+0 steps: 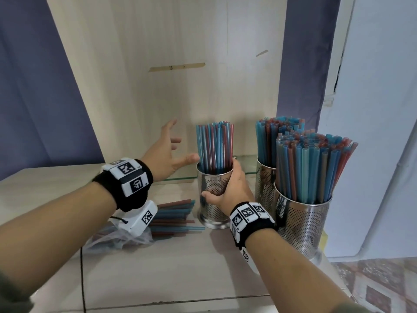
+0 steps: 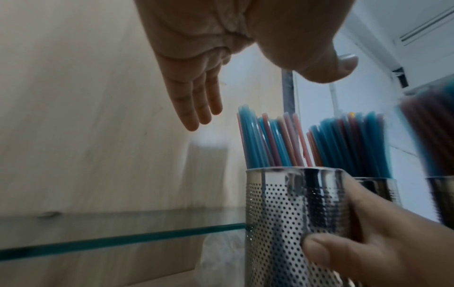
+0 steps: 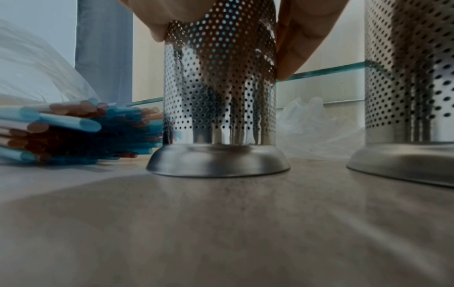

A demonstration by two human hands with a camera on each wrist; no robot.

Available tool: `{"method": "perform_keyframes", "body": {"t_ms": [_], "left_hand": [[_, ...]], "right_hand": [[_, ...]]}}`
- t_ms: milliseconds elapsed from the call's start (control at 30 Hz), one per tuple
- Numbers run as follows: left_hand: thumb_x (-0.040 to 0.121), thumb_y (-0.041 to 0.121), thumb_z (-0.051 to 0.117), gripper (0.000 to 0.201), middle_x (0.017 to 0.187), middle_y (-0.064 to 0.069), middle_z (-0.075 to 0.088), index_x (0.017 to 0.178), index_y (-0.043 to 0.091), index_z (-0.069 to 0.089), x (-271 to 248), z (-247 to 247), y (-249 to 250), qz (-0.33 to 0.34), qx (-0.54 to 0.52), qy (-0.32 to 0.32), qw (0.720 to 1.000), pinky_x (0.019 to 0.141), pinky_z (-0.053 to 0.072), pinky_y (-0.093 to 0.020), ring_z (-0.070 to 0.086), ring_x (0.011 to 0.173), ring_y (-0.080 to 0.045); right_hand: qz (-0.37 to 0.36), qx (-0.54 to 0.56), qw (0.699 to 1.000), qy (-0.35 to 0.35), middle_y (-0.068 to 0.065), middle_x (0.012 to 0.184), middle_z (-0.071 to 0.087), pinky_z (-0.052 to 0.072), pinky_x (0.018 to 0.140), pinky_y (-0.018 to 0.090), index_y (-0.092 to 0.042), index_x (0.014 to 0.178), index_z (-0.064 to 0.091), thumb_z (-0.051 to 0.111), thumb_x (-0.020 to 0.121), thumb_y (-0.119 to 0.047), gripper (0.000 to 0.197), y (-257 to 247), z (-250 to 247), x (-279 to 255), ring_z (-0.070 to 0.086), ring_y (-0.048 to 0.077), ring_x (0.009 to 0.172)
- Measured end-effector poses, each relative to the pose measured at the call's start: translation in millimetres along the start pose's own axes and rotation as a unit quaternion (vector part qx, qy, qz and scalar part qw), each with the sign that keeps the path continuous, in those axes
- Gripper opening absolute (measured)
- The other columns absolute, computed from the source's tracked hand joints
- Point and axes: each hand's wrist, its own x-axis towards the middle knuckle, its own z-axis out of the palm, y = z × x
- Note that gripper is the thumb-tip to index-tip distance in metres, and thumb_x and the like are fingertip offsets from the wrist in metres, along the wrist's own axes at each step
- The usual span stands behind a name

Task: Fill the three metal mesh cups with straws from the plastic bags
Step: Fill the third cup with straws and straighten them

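Three perforated metal cups stand on the counter, all holding blue and red straws. My right hand (image 1: 223,188) grips the left cup (image 1: 213,213) around its upper wall; that cup (image 3: 218,93) stands on its base, and its straws (image 1: 214,147) are upright. My left hand (image 1: 173,150) hovers just left of those straws, fingers spread and holding nothing. The near right cup (image 1: 302,224) and the cup behind it (image 1: 265,184) are packed full. Loose straws (image 1: 173,218) lie beside a plastic bag (image 1: 126,240) left of the gripped cup.
A glass shelf edge (image 1: 178,178) runs behind the cups, in front of a wooden back panel (image 1: 171,64). A crumpled empty bag (image 3: 317,130) lies behind the cups. The counter's front edge (image 1: 203,301) is near me; a white wall stands at the right.
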Motion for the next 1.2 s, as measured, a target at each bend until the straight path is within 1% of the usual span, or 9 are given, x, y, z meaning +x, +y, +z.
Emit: {"method": "perform_keyframes", "body": {"t_ms": [67,133,233,300,400,533,833,1067,1200], "left_hand": [[0.06,0.066,0.067,0.116,0.142,-0.007,0.044,0.152,0.028,0.008,-12,-7,-3,0.001,0.044,-0.029,0.999,0.106,0.039,-0.039,0.045,0.129,-0.021],[0.066,0.068,0.064,0.105,0.145,-0.005,0.043,0.151,0.024,0.019,-22,-10,-10,-0.016,0.148,-0.092,0.985,0.109,0.037,-0.037,0.043,0.131,-0.019],[0.077,0.068,0.063,0.086,0.145,-0.002,0.045,0.144,0.021,0.038,-35,-4,-26,-0.058,0.317,-0.189,0.928,0.108,0.037,-0.036,0.044,0.131,-0.02],[0.077,0.068,0.064,0.082,0.142,-0.002,0.047,0.141,0.021,0.042,-43,4,-38,-0.072,0.382,-0.228,0.893,0.104,0.04,-0.036,0.047,0.126,-0.022],[0.073,0.071,0.065,0.082,0.134,-0.002,0.051,0.137,0.022,0.046,-53,15,-49,-0.054,0.447,-0.236,0.861,0.1,0.043,-0.039,0.05,0.119,-0.024],[0.073,0.072,0.063,0.077,0.125,-0.003,0.052,0.129,0.022,0.048,-59,26,-59,-0.035,0.509,-0.225,0.83,0.099,0.037,-0.043,0.046,0.116,-0.026],[0.076,0.064,0.067,0.069,0.12,-0.004,0.056,0.126,0.021,0.05,-60,36,-80,-0.03,0.5,-0.232,0.834,0.096,0.037,-0.043,0.051,0.111,-0.027],[0.088,0.045,0.061,0.038,0.115,-0.003,0.057,0.115,0.019,0.054,-57,37,-84,-0.019,0.425,-0.226,0.876,0.088,0.046,-0.036,0.058,0.103,-0.025],[0.087,0.033,0.059,0.025,0.107,-0.005,0.057,0.105,0.016,0.055,-55,36,-84,-0.018,0.372,-0.215,0.903,0.08,0.049,-0.033,0.057,0.093,-0.024]], "right_hand": [[-0.002,0.0,1.0,0.002,-0.006,0.137,0.048,0.046,0.106,0.046,-0.034,0.144,0.022,0.093,0.056,-0.04,0.113,0,1,0,0.051,0.018,0.125],[-0.003,0.001,1.0,0.007,-0.006,0.136,0.048,0.046,0.106,0.045,-0.035,0.143,0.022,0.093,0.056,-0.04,0.113,1,1,0,0.051,0.018,0.125],[-0.005,0.008,1.0,0.009,-0.009,0.132,0.05,0.046,0.106,0.044,-0.036,0.139,0.025,0.093,0.054,-0.04,0.109,1,2,1,0.052,0.015,0.123],[-0.004,0.01,1.0,0.007,-0.009,0.132,0.051,0.046,0.107,0.045,-0.036,0.138,0.026,0.094,0.054,-0.039,0.108,1,3,2,0.052,0.015,0.123],[0.001,0.005,1.0,0.004,-0.005,0.138,0.048,0.044,0.109,0.046,-0.033,0.143,0.022,0.093,0.054,-0.041,0.114,3,5,4,0.05,0.017,0.127],[0.013,-0.005,1.0,0.004,-0.002,0.143,0.045,0.044,0.109,0.048,-0.031,0.149,0.017,0.093,0.054,-0.044,0.123,5,7,6,0.049,0.021,0.13],[0.012,-0.008,1.0,0.012,-0.002,0.143,0.046,0.045,0.108,0.047,-0.033,0.148,0.016,0.092,0.052,-0.047,0.123,9,10,9,0.05,0.021,0.129],[0.006,-0.012,1.0,0.017,-0.002,0.144,0.045,0.044,0.11,0.046,-0.031,0.149,0.015,0.092,0.053,-0.046,0.124,11,11,9,0.049,0.02,0.13],[0.004,-0.011,1.0,0.014,-0.002,0.144,0.045,0.044,0.109,0.047,-0.032,0.15,0.015,0.092,0.053,-0.047,0.125,10,11,10,0.049,0.02,0.131]]}}
